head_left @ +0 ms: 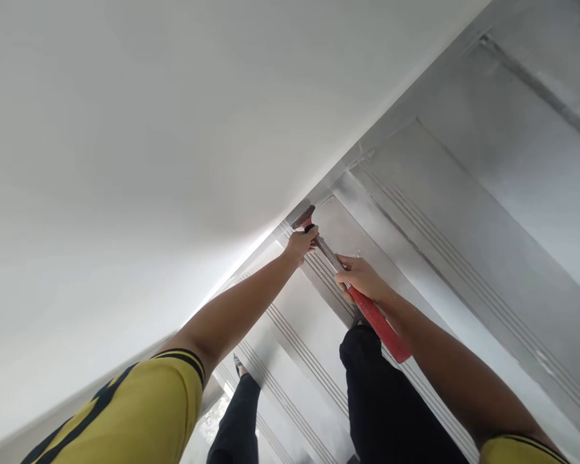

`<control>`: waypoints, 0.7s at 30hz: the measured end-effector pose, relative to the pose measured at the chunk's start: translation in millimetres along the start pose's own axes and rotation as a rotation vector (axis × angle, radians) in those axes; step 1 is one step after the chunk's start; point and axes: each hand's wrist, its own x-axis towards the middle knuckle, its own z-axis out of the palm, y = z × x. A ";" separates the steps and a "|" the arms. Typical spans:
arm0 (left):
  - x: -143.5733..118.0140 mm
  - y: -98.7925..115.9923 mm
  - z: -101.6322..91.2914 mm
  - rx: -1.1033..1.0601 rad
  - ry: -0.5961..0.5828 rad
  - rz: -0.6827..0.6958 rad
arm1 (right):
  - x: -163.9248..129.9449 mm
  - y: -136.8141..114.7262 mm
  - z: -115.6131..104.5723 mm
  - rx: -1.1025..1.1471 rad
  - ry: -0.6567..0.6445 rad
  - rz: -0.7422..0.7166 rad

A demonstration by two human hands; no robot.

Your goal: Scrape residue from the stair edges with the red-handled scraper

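Observation:
Both of my hands grip a long-handled scraper with a metal shaft and a red grip at its lower end. My left hand is closed around it close to the head. Lower down, my right hand wraps the shaft just above the red grip. The scraper head, dark and reddish, is at the skirting where the stair meets the wall. Whether its blade touches the surface cannot be made out.
A plain white wall fills the upper left. Grey stair steps with grooved edge lines run diagonally across the right and below. My legs in dark trousers stand on different steps. Whitish dust or smears mark the steps.

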 end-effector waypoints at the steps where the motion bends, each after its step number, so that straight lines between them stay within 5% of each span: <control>1: 1.3 1.0 1.5 0.002 -0.016 0.001 | 0.3 -2.0 -0.3 0.003 0.012 -0.001; 8: 3.9 18.0 8.8 0.015 -0.011 -0.021 | 7.7 -21.7 6.1 0.035 0.085 0.062; 21: -1.7 16.0 10.9 0.049 0.000 0.040 | -2.2 -12.9 0.2 0.012 0.060 0.014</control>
